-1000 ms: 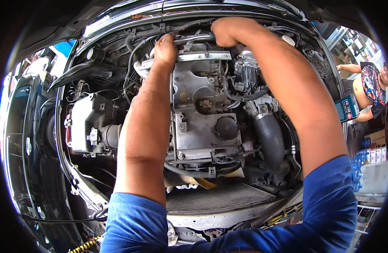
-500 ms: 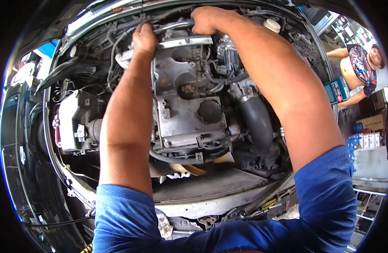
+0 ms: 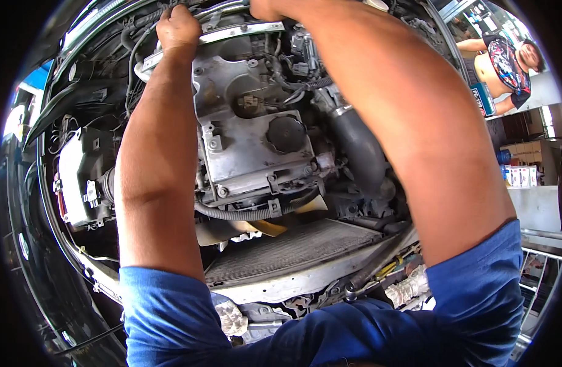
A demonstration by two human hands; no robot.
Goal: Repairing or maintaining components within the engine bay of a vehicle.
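Both my arms reach over an open engine bay to the far side of the engine (image 3: 250,156). My left hand (image 3: 178,27) is closed at the back left, near the end of a silver metal rail (image 3: 241,30); whatever lies inside its fingers is hidden. Farther right, my right hand (image 3: 267,8) is closed at the right end of a silver metal rod (image 3: 223,10), which runs between the hands behind the rail. The upper picture edge cuts off part of this hand. A black round oil cap (image 3: 286,133) sits on the engine's grey cover.
A thick black hose (image 3: 359,144) curves down beside my right forearm. Nearer me are a yellowish fan blade (image 3: 269,228) and the radiator (image 3: 293,254). A white-and-black box (image 3: 79,177) stands left. At the right, another person (image 3: 498,70) holds a teal box (image 3: 483,100).
The view has shifted, so the engine sits farther left and slightly higher in the picture. Both hands appear nearer the upper edge, and the right is now partly cut off.
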